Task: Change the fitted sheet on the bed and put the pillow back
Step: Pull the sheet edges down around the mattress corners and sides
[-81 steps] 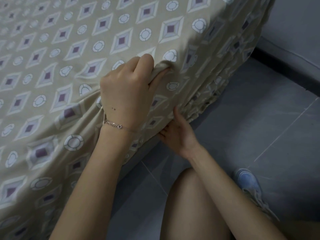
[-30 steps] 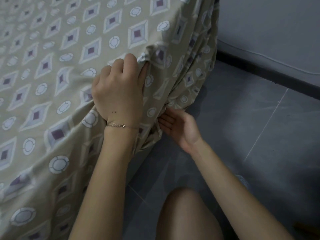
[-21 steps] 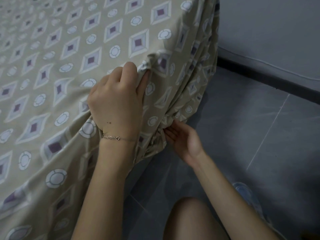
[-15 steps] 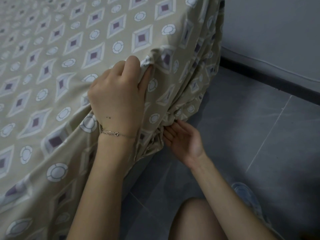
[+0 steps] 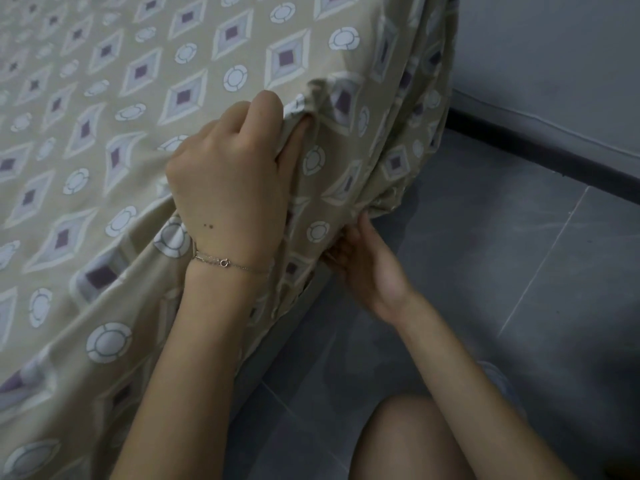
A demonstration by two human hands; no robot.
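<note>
The beige fitted sheet (image 5: 138, 98), a smooth cloth printed with grey-and-purple diamonds and pale rings, lies stretched over the top of the bed and falls over its near corner in loose vertical folds. At the bottom of that corner the hem is bunched into a tight gather.

My left hand (image 5: 228, 181) sits on the top edge of the bed just beside the corner. Its fingers are curled into a fist-like grip, and the thumb presses a raised ridge of sheet against them, so it has a fold of the cloth pinched firmly. A thin silver chain bracelet (image 5: 225, 263) circles that wrist.

My right hand (image 5: 363, 265) is lower, at the gathered hem, palm turned towards me. The thumb lies against the outside of the gather and the fingers go in under the cloth, with the hem held between them. The fingertips are hidden by the sheet.

Below the hem a strip of the grey side of the bed (image 5: 277, 341) shows. My bare knee (image 5: 408, 441) is at the bottom of the view, over the grey tiled floor (image 5: 485, 271), and a bluish shoe (image 5: 498, 379) peeks out behind my right forearm. Beyond the corner, a dark skirting strip (image 5: 536, 157) runs along the foot of a pale grey wall (image 5: 554, 46).
</note>
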